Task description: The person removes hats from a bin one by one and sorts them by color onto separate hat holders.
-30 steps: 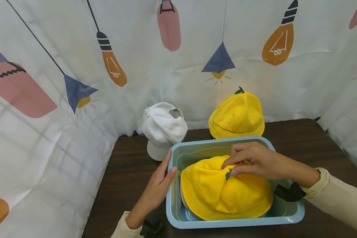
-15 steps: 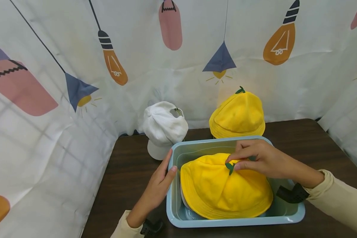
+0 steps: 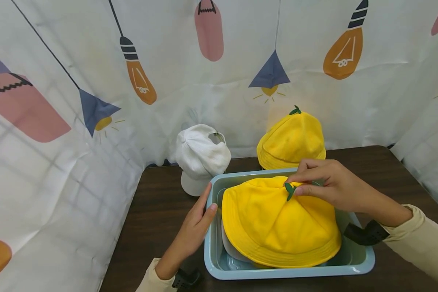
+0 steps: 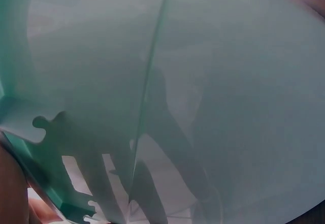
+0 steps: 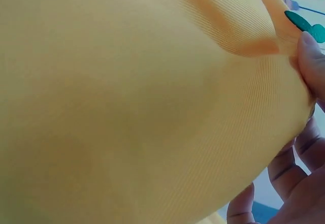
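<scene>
In the head view my right hand (image 3: 332, 182) pinches the top of a yellow bucket hat (image 3: 277, 219) beside its small green leaf (image 3: 289, 191). The hat is partly raised inside a light blue plastic bin (image 3: 288, 274), its brim wide and tilted toward the front. My left hand (image 3: 193, 225) rests against the bin's left side, fingers straight and thumb at the rim. A pale brim (image 3: 230, 245) shows under the yellow hat; the rest of it is hidden. The right wrist view is filled by yellow cloth (image 5: 152, 107), with the thumb (image 5: 311, 64) pressed near the leaf.
A white cap (image 3: 202, 152) stands behind the bin to the left, on the dark wooden table (image 3: 157, 202). Another yellow hat (image 3: 292, 140) with a leaf on top stands behind it to the right. A printed cloth (image 3: 219, 101) hangs along the back.
My right hand has risen and moved slightly right and back, lifting the yellow hat's crown and drawing the brim up with it. The left hand stays at the bin's side.
</scene>
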`<action>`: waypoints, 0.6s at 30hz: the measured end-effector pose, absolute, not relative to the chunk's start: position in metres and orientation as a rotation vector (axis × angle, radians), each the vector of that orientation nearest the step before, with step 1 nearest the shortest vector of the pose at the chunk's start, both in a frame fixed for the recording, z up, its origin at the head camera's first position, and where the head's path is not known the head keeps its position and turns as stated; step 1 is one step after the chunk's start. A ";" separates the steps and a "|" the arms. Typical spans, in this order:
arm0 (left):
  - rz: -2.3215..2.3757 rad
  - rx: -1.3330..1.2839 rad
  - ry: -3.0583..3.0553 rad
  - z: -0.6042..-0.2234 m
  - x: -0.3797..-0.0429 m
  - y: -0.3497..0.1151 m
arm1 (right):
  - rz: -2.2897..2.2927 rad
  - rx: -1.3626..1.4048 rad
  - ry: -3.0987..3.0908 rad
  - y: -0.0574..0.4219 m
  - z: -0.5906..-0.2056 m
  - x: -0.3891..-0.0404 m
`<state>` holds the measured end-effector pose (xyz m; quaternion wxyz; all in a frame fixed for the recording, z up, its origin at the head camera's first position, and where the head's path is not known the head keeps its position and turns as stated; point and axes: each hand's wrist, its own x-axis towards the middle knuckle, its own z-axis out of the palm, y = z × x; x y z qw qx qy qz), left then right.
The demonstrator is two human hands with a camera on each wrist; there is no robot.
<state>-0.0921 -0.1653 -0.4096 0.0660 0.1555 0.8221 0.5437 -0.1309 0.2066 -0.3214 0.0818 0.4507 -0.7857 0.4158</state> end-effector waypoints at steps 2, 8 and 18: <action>1.641 0.461 2.478 -0.410 -0.092 -0.165 | 1.228 1.340 -2.333 0.209 -0.318 -0.131; 1.630 0.464 2.487 -0.411 -0.093 -0.164 | 1.196 1.304 -2.291 0.216 -0.306 -0.130; 1.610 0.459 2.526 -0.412 -0.094 -0.164 | 1.241 1.228 -2.274 0.222 -0.282 -0.131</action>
